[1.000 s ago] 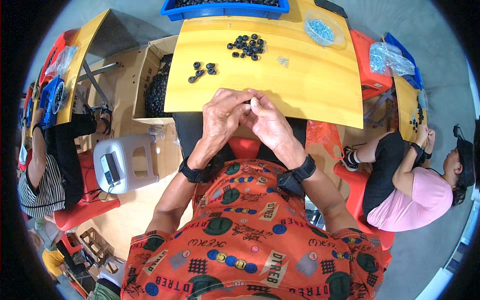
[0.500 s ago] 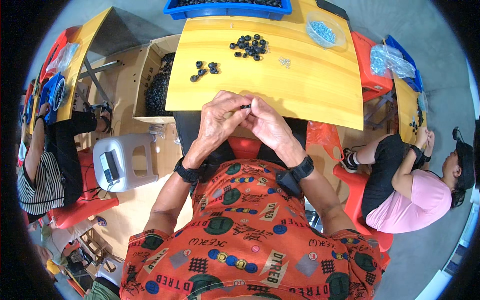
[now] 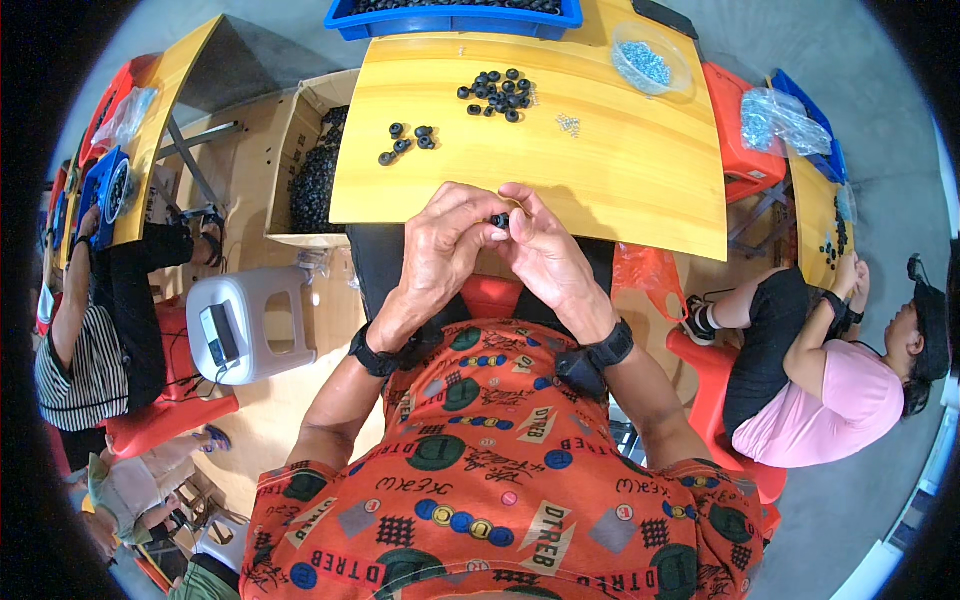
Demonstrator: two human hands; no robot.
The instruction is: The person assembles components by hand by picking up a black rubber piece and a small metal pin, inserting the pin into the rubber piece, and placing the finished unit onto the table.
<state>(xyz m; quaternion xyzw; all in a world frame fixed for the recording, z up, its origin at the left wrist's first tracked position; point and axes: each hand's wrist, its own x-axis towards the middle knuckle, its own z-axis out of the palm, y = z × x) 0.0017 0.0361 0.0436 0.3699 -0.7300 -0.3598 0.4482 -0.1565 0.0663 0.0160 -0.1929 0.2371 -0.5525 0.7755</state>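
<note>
At the near edge of the yellow table, a small round black part sits between the fingertips of both hands. My left hand pinches it with thumb and forefinger. Thumb and fingers of my right hand bend around its other side, with the forefinger raised a little. Farther up the table lies a cluster of black parts of like shape. To the left of it is a smaller group of them. Tiny silvery pieces lie in a small pile right of the cluster.
A blue tray of black parts stands at the table's far edge. Near the far right corner is a clear bowl of bluish small pieces. A cardboard box of black parts stands left of the table. People sit at tables on both sides.
My right forefinger has lifted and my right hand has shifted slightly right. The black part now shows more between my fingertips. At lower left, a person in the background has moved.
</note>
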